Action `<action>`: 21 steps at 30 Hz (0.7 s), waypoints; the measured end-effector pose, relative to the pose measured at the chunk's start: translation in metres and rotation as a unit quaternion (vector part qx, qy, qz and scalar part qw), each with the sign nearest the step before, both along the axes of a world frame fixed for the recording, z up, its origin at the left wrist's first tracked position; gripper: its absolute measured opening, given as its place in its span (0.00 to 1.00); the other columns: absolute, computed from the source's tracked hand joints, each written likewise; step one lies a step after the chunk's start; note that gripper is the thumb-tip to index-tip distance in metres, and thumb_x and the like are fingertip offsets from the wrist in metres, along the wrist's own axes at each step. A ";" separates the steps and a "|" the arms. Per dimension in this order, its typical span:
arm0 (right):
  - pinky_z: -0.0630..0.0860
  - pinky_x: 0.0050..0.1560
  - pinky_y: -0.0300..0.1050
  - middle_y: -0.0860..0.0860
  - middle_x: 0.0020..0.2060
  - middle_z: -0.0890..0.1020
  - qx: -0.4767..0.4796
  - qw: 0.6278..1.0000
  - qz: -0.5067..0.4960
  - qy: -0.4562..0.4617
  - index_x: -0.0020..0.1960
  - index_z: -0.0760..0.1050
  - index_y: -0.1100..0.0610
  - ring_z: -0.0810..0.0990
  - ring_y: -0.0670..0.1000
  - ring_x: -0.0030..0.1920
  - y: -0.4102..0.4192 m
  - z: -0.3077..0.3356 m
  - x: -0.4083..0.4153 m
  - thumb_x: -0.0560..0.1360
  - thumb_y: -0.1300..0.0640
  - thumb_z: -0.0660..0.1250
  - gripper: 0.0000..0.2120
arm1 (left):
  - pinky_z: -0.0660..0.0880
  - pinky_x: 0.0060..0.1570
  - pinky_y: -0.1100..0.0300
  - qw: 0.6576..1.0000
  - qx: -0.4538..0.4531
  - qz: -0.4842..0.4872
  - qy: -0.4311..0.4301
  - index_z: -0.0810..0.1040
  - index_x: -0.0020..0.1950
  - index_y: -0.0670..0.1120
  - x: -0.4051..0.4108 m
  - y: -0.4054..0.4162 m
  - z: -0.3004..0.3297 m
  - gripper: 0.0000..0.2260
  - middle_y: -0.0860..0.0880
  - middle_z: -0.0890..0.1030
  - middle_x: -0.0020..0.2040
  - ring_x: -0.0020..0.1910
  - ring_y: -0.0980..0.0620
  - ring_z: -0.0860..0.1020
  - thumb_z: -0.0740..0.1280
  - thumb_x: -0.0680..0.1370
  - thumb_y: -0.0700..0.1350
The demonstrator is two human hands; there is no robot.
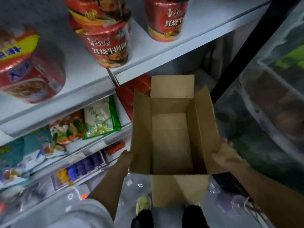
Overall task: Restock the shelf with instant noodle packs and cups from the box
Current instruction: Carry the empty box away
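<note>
Two cups (108, 45) (label "红烧牛肉面") above box (171, 142)

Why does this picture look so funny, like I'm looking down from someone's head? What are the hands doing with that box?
That is just what it is. A person wears a camera on the head, so you see what they see, looking down. No robot here, only two bare hands.

The left hand and the right hand hold a cardboard box by its side flaps. The flaps are open, and the box looks empty: only its brown bottom shows.

On the left are white shelves. Red noodle cups stand on the upper one, and noodle packs lie on the one below. More things sit lower down, but they are too blurry to name.

At the bottom you can see the person's shoe on the floor.
</note>
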State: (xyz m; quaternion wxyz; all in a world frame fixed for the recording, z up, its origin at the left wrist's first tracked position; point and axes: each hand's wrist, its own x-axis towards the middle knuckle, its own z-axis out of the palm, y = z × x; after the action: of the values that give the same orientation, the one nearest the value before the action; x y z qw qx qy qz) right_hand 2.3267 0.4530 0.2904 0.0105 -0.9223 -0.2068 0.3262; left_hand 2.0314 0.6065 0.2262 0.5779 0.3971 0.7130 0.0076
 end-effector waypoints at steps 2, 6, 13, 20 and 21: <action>0.69 0.63 0.55 0.61 0.68 0.65 -0.032 0.999 0.037 0.019 0.73 0.55 0.62 0.68 0.63 0.67 -0.001 -0.014 0.018 0.76 0.52 0.66 0.33 | 0.77 0.60 0.47 1.000 0.004 0.008 0.002 0.74 0.67 0.39 0.005 -0.009 -0.016 0.26 0.39 0.79 0.62 0.57 0.39 0.80 0.70 0.74 0.53; 0.74 0.57 0.51 0.62 0.63 0.74 -0.048 0.995 0.044 0.078 0.71 0.63 0.64 0.76 0.62 0.60 -0.006 -0.051 0.047 0.75 0.54 0.68 0.29 | 0.74 0.62 0.47 0.996 0.041 0.022 0.076 0.65 0.75 0.42 0.021 -0.026 -0.033 0.29 0.38 0.74 0.68 0.63 0.37 0.76 0.69 0.78 0.49; 0.77 0.44 0.47 0.57 0.41 0.81 -0.031 0.992 0.098 0.076 0.36 0.74 0.56 0.79 0.56 0.40 -0.013 -0.084 0.073 0.76 0.51 0.62 0.13 | 0.69 0.47 0.56 0.977 0.082 -0.061 0.186 0.78 0.63 0.43 0.062 -0.054 -0.019 0.16 0.39 0.81 0.58 0.55 0.40 0.78 0.59 0.83 0.51; 0.76 0.48 0.48 0.54 0.42 0.80 -0.027 0.988 0.150 0.023 0.44 0.76 0.56 0.80 0.56 0.45 -0.009 -0.037 0.075 0.77 0.49 0.58 0.13 | 0.71 0.50 0.53 0.973 0.113 -0.065 0.192 0.78 0.63 0.44 0.068 -0.079 0.005 0.18 0.40 0.81 0.57 0.56 0.40 0.78 0.56 0.84 0.53; 0.75 0.47 0.47 0.54 0.43 0.80 -0.025 0.987 0.156 0.017 0.44 0.76 0.56 0.80 0.56 0.46 -0.011 -0.030 0.077 0.78 0.49 0.57 0.14 | 0.72 0.51 0.52 0.972 0.118 -0.069 0.191 0.78 0.63 0.44 0.067 -0.083 0.011 0.18 0.39 0.81 0.57 0.56 0.39 0.78 0.56 0.84 0.53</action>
State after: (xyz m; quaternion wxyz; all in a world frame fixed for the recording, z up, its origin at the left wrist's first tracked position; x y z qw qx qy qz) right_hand 2.4042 0.4418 0.2601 -0.0602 -0.8733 -0.3394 0.3444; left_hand 2.0981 0.5237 0.2370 0.3791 0.5049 0.7751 -0.0247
